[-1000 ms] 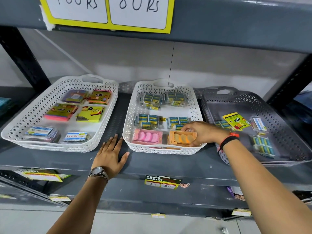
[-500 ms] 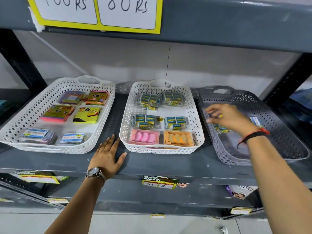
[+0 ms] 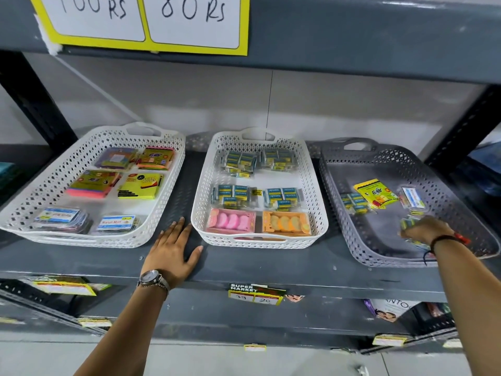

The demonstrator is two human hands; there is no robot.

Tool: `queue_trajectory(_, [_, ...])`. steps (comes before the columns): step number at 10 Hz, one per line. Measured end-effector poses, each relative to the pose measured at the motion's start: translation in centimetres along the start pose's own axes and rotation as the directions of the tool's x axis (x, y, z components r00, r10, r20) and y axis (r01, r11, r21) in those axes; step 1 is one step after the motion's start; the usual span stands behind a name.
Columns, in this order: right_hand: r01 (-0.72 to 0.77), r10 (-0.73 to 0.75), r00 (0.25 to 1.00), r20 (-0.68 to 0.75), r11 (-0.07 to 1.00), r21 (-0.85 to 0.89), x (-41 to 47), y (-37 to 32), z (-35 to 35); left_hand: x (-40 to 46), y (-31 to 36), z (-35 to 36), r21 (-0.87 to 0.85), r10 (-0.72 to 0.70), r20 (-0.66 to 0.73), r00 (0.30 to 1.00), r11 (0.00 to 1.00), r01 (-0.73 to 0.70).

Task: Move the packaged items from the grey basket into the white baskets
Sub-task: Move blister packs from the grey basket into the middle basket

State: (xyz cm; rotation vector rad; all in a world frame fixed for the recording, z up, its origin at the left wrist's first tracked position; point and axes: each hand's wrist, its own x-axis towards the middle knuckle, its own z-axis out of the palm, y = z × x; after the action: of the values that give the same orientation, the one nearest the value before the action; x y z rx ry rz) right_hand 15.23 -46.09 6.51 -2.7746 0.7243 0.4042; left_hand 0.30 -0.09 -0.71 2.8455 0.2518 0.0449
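Reaching into the grey basket (image 3: 447, 169), our right hand (image 3: 423, 229) curled its fingers around a small blue-green packet (image 3: 408, 222). Our left hand (image 3: 170, 253) lay flat and empty on the shelf (image 3: 271, 267), between the two white baskets (image 3: 173, 147).

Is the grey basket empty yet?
No. The grey basket still holds a yellow pack, two other packs, and one under the right hand.

You face a dark grey metal shelf (image 3: 271, 270) against a pale wall (image 3: 217, 99); handwritten price signs (image 3: 141, 20) hang above, small price tags (image 3: 254, 294) along its front edge.
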Motion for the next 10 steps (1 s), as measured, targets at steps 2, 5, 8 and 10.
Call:
queue_trajectory(2, [-0.026,0.025,0.993,-0.112,1.0,-0.005,-1.0,0.0,-1.3,0.0,-0.1,0.0,-0.016,0.002,-0.003,1.0,1.0,-0.002])
queue_trajectory(5, [0.45,-0.427,0.892,-0.147,0.819,0.356,-6.5,-6.2,-7.4,0.0,0.0,0.0,-0.016,-0.004,-0.002,1.0,1.0,0.004])
queue_trajectory(8, [0.797,-0.795,0.604,0.058,0.604,-0.01,-8.1,-17.4,-2.7,-0.1,0.1,-0.3,0.005,0.005,-0.013,1.0,1.0,-0.005])
queue_trajectory(10, [0.81,-0.791,0.576,0.204,0.586,-0.016,-7.0,-18.5,0.5,-0.1,0.1,-0.3,-0.002,0.003,-0.014,1.0,1.0,-0.003])
